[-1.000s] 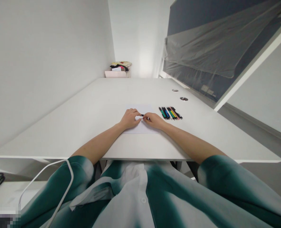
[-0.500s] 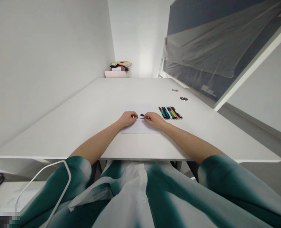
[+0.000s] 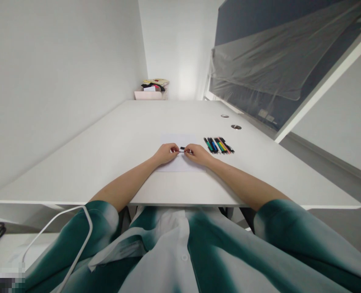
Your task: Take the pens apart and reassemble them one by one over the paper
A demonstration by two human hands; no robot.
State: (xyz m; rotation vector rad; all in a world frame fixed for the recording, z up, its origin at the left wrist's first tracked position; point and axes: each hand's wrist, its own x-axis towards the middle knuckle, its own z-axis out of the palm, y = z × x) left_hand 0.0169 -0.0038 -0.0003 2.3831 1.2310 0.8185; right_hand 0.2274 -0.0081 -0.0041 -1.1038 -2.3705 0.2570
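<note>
Over a white sheet of paper (image 3: 180, 165), my left hand (image 3: 167, 154) and my right hand (image 3: 196, 154) face each other with a narrow gap between the fingertips. A thin dark stick, like a pen refill (image 3: 182, 152), spans that gap. My right fingers pinch it at one end. The left fingers are pinched at its other end, on a small dark piece mostly hidden by the fingertips. Just beyond the fingertips lies a short black piece (image 3: 182, 148), perhaps a pen part. Right of my right hand lies a row of several pens (image 3: 218, 145) in green, blue, yellow, pink and black.
The white table (image 3: 107, 162) runs back to a pale box (image 3: 148, 95) heaped with cloth-like items. Two round metal inserts (image 3: 236, 127) sit at the right edge. A dark panel under plastic sheeting (image 3: 256, 69) leans at the right. A white cable or tube (image 3: 87, 224) crosses at lower left.
My left hand has moved slightly right, so its fingertips now meet the end of the thin stick. The right hand and the row of pens stay where they were.
</note>
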